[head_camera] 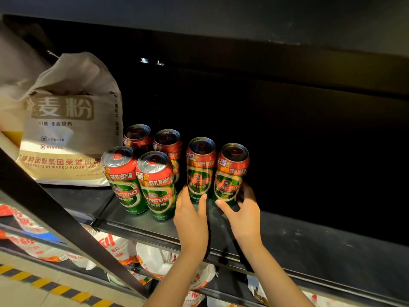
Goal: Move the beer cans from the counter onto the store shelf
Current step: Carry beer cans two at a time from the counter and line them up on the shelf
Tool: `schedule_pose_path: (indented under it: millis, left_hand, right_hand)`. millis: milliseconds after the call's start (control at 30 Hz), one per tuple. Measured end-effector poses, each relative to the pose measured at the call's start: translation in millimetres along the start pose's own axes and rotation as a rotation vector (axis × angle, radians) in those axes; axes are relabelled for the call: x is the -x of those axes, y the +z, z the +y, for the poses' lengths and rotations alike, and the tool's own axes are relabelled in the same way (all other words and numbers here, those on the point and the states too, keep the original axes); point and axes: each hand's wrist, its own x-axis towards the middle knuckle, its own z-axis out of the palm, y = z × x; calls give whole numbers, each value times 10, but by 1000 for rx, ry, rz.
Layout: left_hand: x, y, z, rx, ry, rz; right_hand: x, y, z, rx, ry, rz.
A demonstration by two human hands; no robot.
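Note:
Several red and green Tsingtao beer cans stand upright on the dark store shelf [141,227]. Two are at the front left [124,180] [156,187], two behind them [137,138] [169,145]. To the right stand two more. My left hand [191,214] wraps around the base of one can [200,167], thumb on its right side. My right hand [242,209] holds the base of the rightmost can [231,173], fingers on both sides. Both cans rest on the shelf.
A beige flour sack [70,129] stands left of the cans on the same shelf. A black diagonal brace [55,213] crosses the lower left. White and red bags [159,262] lie on the shelf below. The shelf's right part is dark and bare.

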Motion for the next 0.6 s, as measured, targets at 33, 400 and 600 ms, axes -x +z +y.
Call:
schedule_pose_path:
  millis: [33,400,600]
  left_hand:
    - [-2,-1,-1,-1,1,2]
    - [-34,56,-48,-53,27,-14]
    - [15,-3,40,-61,14,-59]
  right_hand:
    - [-1,6,3,1,-2,-4]
    - [-7,30,-24,106,-36,-12]
    - [22,6,-64,94,-40,-27]
